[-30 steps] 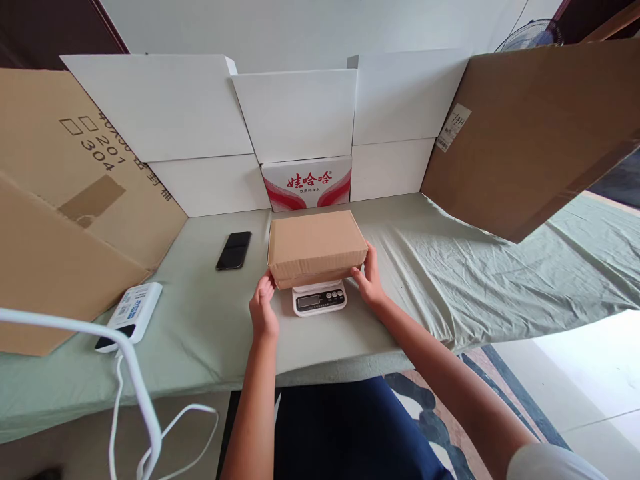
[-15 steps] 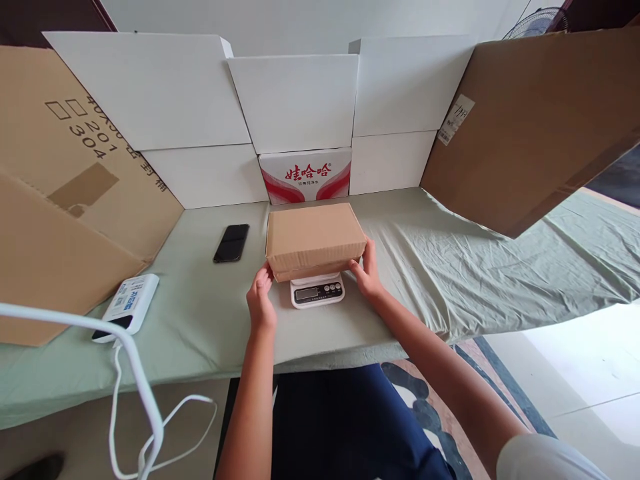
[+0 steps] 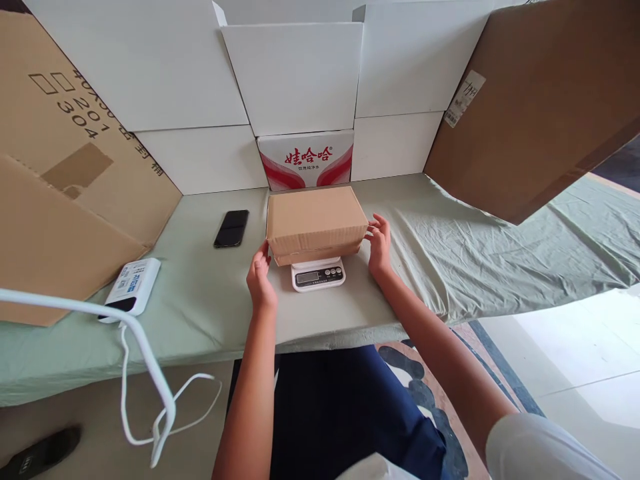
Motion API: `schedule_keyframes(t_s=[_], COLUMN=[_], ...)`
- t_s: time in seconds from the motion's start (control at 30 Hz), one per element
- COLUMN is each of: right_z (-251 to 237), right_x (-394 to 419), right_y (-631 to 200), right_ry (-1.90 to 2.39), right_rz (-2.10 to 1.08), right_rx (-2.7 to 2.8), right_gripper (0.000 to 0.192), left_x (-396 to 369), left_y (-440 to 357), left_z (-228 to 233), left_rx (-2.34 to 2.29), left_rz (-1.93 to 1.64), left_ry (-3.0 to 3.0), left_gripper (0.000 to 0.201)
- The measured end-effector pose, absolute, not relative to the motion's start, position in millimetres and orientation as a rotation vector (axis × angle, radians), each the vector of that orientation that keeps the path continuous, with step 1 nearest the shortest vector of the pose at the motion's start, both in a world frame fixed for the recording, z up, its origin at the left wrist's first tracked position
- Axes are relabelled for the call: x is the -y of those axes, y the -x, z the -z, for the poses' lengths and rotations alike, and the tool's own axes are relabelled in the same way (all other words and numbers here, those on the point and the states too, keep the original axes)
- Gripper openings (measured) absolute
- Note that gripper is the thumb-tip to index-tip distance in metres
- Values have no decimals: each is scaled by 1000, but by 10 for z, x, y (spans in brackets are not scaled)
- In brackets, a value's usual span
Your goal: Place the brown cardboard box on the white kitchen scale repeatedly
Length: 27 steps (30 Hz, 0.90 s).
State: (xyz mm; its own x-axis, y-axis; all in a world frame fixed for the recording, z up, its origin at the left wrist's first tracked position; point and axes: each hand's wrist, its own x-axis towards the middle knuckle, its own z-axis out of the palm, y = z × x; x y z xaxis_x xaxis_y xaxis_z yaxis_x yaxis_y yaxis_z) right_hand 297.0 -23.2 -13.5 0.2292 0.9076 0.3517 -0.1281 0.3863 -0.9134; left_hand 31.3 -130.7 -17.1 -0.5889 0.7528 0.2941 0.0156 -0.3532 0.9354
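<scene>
Resting on scale: the cardboard box is carried by the white scale, near the table's front edge.
Left hand: spread loosely, fingertips touching the box's left corner.
Right hand: opened, fingertips at the box's right end.

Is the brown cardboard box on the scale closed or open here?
Closed: the cardboard box shows an unbroken flat top with no raised flaps, sitting level on the scale.
</scene>
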Motion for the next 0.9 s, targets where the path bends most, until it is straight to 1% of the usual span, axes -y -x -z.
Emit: schedule_keyframes(t_s=[0.1, 0.23, 0.3, 0.43, 0.5, 0.6, 0.7, 0.8, 0.9], right_z=[116, 50, 21, 16, 33, 49, 47, 35, -20], right_x=[223, 292, 337, 370, 357, 353, 403, 464, 437], right_y=[-2966, -2940, -2926, -2924, -2931, -2932, -2909, -2878, -2845], right_ry=[911, 903, 890, 863, 851, 825, 791, 783, 768], right_rz=[-920, -986, -978, -957, -957, -932, -843, -775, -776], right_rx=[1092, 1193, 1254, 1302, 1300, 1329, 1410, 1492, 1564], right_gripper=[41, 33, 29, 30, 34, 48, 61, 67, 72], left_x=[1298, 1295, 1304, 1327, 1327, 1315, 1316, 1342, 1341], left_y=[-317, -328, -333, -339, -343, -354, -372, -376, -322], left_z=[164, 161, 168, 173, 162, 137, 138, 175, 160], left_rx=[-1385, -1358, -1360, -1363, -1359, -1350, -1360, -1392, -1392], left_rz=[-1981, -1976, -1959, -1923, -1918, -1912, -1900, -1886, -1933], left_ry=[-999, -987, -988, -985, -979, -978, -967, -931, -955], left_gripper=[73, 83, 85, 84, 84, 83, 84, 91, 96])
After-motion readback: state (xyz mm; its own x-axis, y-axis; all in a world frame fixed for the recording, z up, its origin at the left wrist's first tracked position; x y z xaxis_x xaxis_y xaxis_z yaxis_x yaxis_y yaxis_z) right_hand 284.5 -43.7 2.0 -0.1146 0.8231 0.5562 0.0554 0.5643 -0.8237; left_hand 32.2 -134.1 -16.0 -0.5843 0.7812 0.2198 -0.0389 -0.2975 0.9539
